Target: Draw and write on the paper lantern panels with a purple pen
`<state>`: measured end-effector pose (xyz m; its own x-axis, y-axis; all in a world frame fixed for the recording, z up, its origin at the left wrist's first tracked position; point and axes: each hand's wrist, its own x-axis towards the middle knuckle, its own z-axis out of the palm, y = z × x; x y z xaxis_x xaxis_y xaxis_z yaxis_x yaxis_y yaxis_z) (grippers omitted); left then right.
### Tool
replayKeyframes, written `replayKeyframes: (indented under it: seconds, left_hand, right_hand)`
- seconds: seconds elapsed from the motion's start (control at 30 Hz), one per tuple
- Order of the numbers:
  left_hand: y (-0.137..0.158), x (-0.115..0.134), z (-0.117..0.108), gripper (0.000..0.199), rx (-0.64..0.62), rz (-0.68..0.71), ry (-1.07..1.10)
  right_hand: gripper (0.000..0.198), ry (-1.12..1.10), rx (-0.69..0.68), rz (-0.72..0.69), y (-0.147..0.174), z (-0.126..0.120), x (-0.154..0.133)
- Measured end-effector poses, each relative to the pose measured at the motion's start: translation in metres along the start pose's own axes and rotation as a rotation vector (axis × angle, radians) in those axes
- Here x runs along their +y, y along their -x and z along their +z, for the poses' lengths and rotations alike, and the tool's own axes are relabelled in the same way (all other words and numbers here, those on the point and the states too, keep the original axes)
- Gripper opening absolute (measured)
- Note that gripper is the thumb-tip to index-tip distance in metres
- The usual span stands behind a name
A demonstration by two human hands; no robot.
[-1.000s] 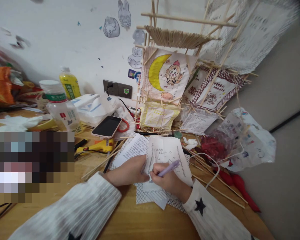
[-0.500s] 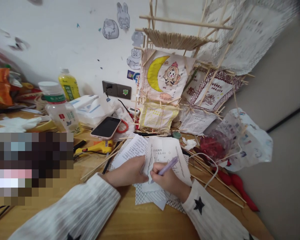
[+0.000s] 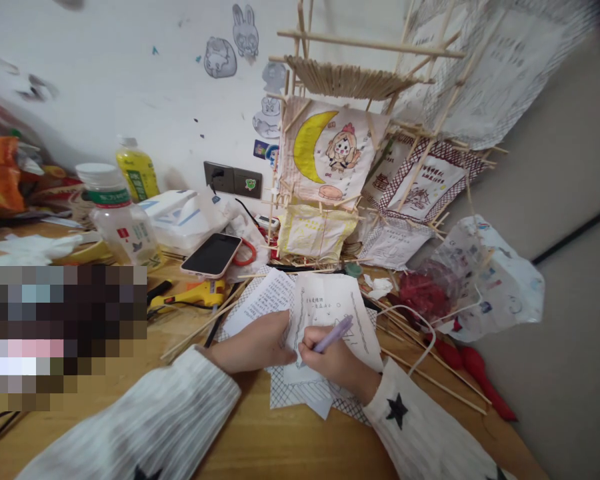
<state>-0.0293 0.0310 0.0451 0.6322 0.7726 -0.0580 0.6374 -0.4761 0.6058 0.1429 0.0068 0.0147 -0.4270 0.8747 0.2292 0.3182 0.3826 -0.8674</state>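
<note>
My right hand (image 3: 327, 357) is closed around a light purple pen (image 3: 336, 331), its tip low on the left part of a white sheet of paper (image 3: 325, 300). Handwritten characters, wavy side borders and a line drawing mark that sheet. At its left edge my left hand (image 3: 260, 341) lies flat, thumb toward the pen tip, fingers partly hidden. Beneath are more sheets with a cross-hatched border (image 3: 293, 393). A page of handwriting (image 3: 260, 307) shows to the left, beyond my left hand.
A stick frame (image 3: 360, 80) hung with drawn panels stands at the back. Left are a yellow glue gun (image 3: 195, 295), a phone (image 3: 213, 255) and a clear bottle (image 3: 115, 220). Thin wooden sticks (image 3: 440, 380), a white cable (image 3: 425, 320) and plastic bags (image 3: 505, 280) lie right.
The pen's upper end has shifted slightly left and its tilt has changed a little, with my right hand still on it. My left hand stays in place.
</note>
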Motion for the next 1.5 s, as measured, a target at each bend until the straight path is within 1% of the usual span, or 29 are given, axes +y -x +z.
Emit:
replayKeyframes:
  seconds: [0.17,0.27,0.4,0.6,0.73,0.87,1.2,1.3,1.43,1.5]
  left_hand:
    - [-0.0009,-0.0027,0.0021,0.027,0.009,-0.016,-0.019]
    - [-0.0006,-0.0035,0.0026,0.027,0.007,-0.007,-0.013]
    - [-0.0001,-0.0029,0.0018,0.029,0.003,0.012,-0.001]
    - [0.0,-0.0011,0.0004,0.027,0.004,-0.019,-0.007]
    - [-0.0002,-0.0013,0.0007,0.028,0.006,-0.026,-0.005]
    - [-0.0008,-0.0033,0.0021,0.028,0.007,-0.027,-0.014]
    - [-0.0002,-0.0061,-0.0015,0.034,-0.017,0.029,0.046]
    - [-0.0004,-0.0068,-0.0011,0.035,-0.015,0.031,0.051]
    - [-0.0001,-0.0059,-0.0012,0.037,-0.019,0.03,0.058]
    - [0.0002,-0.0056,-0.0016,0.036,-0.02,0.029,0.059]
  right_hand:
    - [0.026,0.0,0.026,0.003,-0.0003,0.0005,0.0026]
    - [0.025,0.022,0.013,0.01,-0.0007,0.0009,0.0022]
    - [0.027,0.022,0.049,0.0,-0.001,0.0009,0.0023]
    - [0.026,0.009,0.017,0.001,0.0,0.0002,0.001]
    - [0.028,0.032,0.051,0.011,-0.0001,0.0003,-0.0009]
    - [0.027,0.048,0.055,-0.006,-0.0006,0.0002,0.0]
    - [0.03,0.069,0.023,-0.044,-0.0005,-0.0005,-0.0003]
    - [0.03,0.091,0.017,-0.045,-0.0006,-0.0001,-0.0014]
    - [0.031,0.109,0.042,-0.052,-0.0003,-0.0007,-0.0013]
    - [0.031,0.103,0.03,-0.061,-0.0001,-0.0011,-0.0013]
